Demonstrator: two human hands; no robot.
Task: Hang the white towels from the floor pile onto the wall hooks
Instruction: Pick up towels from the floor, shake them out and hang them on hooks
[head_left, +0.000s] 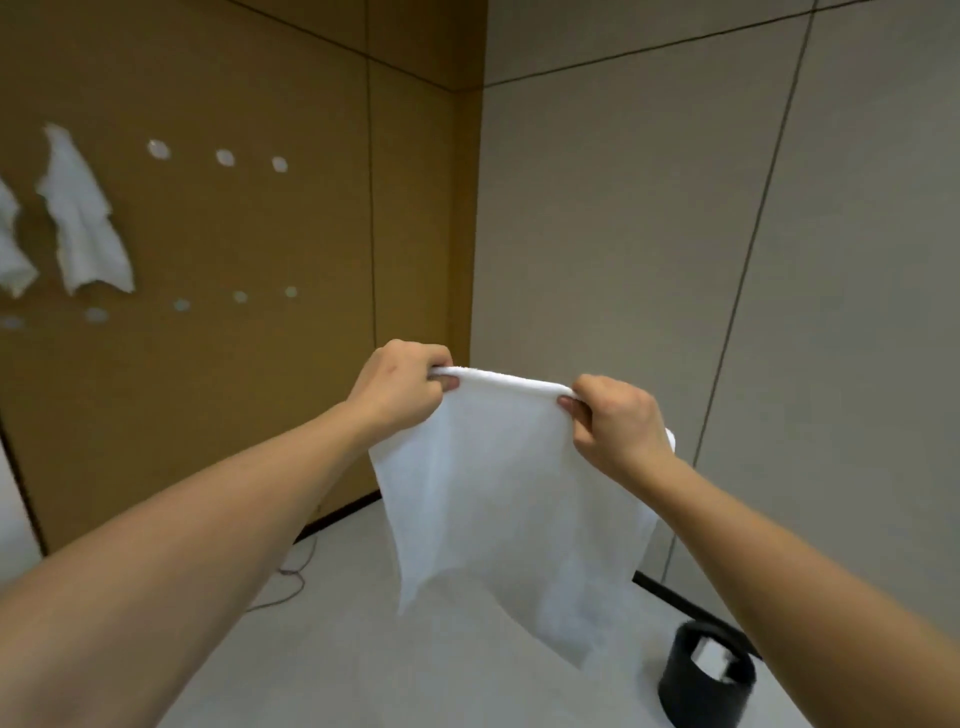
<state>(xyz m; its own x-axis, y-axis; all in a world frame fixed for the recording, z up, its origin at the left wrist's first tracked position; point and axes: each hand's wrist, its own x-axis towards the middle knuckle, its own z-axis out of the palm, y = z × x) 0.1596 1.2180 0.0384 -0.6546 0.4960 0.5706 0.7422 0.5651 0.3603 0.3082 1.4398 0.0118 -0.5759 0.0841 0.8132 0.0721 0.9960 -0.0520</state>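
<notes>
- Your left hand (400, 387) pinches one top corner of a white terry-cloth towel (509, 499), fingers curled over its rolled upper edge.
- Your right hand (615, 418) clamps the other end of that same edge, thumb in front and fingers folded behind the cloth.
- The towel hangs spread between your two hands, in the air in front of the room's corner, its lower hem loose above the pale grey floor (337, 649) and touching nothing.
- You are mid-carry, by my reading: the towel is up and opened out, but not yet brought to the brown panelled wall (234, 234) on your left.
- Two white towels already hang there: one hung towel (83, 223) near the wall's left edge, and part of a second hung towel (13, 249) cut off by the picture's border.
- Beside them, toward the corner, runs an upper row of small round silver hooks; the nearest free hook (158, 149) sits just beside the hung towel. A lower row shows beneath.
- Your next move calls for turning left, bunching the edge so one spot can catch, and lifting it over that hook.
- Mind the black cylindrical bin (706, 680) on the floor near your right forearm, and the thin cable (296, 577) lying along the wall's base.
</notes>
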